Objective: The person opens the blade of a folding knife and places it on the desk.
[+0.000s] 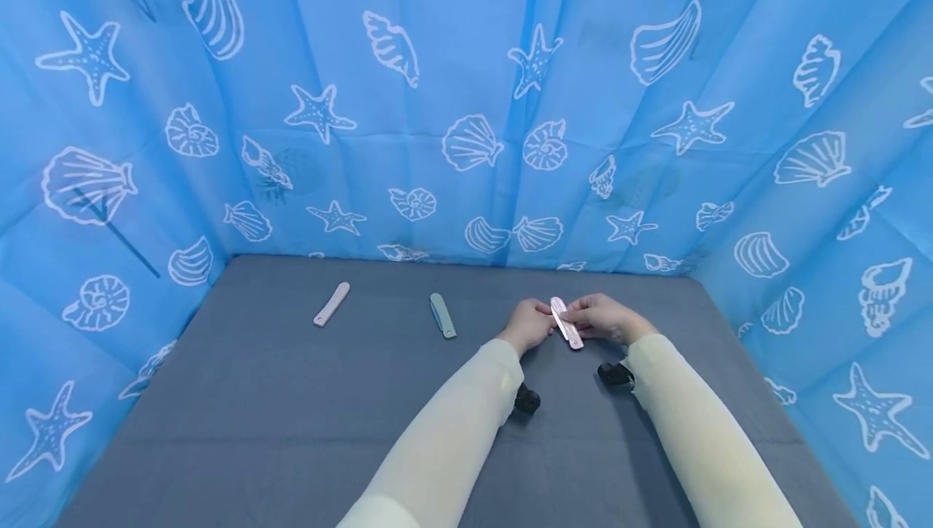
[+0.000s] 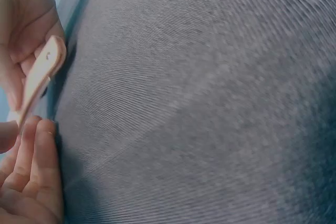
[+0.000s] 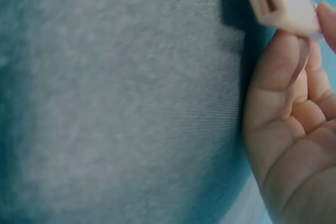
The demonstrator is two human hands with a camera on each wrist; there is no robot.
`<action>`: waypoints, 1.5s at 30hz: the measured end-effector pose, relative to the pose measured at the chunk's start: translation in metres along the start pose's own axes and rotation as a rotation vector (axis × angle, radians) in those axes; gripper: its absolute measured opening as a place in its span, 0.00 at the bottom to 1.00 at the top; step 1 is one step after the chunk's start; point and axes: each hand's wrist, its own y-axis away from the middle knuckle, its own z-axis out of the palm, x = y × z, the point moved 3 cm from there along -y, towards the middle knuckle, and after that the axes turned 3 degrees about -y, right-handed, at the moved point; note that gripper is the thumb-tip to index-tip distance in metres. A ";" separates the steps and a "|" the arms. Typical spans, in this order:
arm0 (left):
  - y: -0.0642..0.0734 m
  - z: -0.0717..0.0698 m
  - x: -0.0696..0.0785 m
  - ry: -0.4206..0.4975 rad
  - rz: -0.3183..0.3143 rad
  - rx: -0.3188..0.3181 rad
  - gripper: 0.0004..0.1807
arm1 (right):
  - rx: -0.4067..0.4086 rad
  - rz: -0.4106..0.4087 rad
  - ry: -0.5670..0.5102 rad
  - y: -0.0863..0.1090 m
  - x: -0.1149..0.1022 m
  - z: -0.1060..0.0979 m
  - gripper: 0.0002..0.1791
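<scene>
A pink folding knife (image 1: 566,323) is held between my two hands, a little above the grey table. My right hand (image 1: 601,317) grips it from the right, with the thumb lying across the handle. From the left, my left hand (image 1: 530,324) pinches its edge; in the left wrist view the left fingers (image 2: 42,156) and thumb meet at the far end of the knife (image 2: 42,72). The right wrist view shows the slotted end of the knife (image 3: 286,6) above the right index finger, blurred. Part of the handle is hidden behind the right fingers.
A green folding knife (image 1: 442,316) lies on the grey table (image 1: 328,398) left of my hands. Farther left lies a pale pink folding knife (image 1: 331,304). A blue curtain (image 1: 452,180) with white shells and starfish encloses the back and both sides.
</scene>
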 end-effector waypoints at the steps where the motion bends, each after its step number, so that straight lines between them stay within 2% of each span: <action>1: 0.000 -0.001 -0.001 0.016 0.005 -0.001 0.06 | -0.007 -0.003 -0.008 0.000 0.000 0.001 0.12; 8: -0.002 -0.012 -0.004 0.072 0.057 0.019 0.04 | -0.090 -0.055 -0.074 -0.004 -0.004 0.005 0.10; 16: -0.001 -0.015 -0.008 0.042 0.065 0.023 0.03 | -0.234 -0.115 -0.144 -0.003 -0.007 0.012 0.08; 21: 0.002 -0.013 -0.007 0.035 0.082 -0.037 0.04 | -0.279 -0.132 -0.152 -0.001 -0.004 0.009 0.08; 24: 0.005 -0.008 -0.006 0.004 0.109 -0.084 0.06 | -0.286 -0.128 -0.151 0.003 -0.001 0.005 0.08; 27: 0.008 -0.003 -0.006 -0.055 0.140 -0.100 0.09 | -0.303 -0.137 -0.152 0.008 0.000 0.003 0.08; 30: 0.009 0.000 -0.007 -0.093 0.156 -0.080 0.11 | -0.321 -0.149 -0.168 0.010 0.001 0.003 0.08; 35: 0.011 0.001 -0.010 -0.104 0.141 -0.011 0.11 | -0.339 -0.164 -0.182 0.010 0.001 0.006 0.08; 42: 0.016 -0.003 -0.009 -0.081 0.172 0.027 0.09 | -0.289 -0.160 -0.241 0.009 0.004 0.006 0.04; 45: 0.018 -0.005 -0.010 -0.059 0.147 0.042 0.09 | -0.277 -0.173 -0.260 0.010 0.005 0.007 0.04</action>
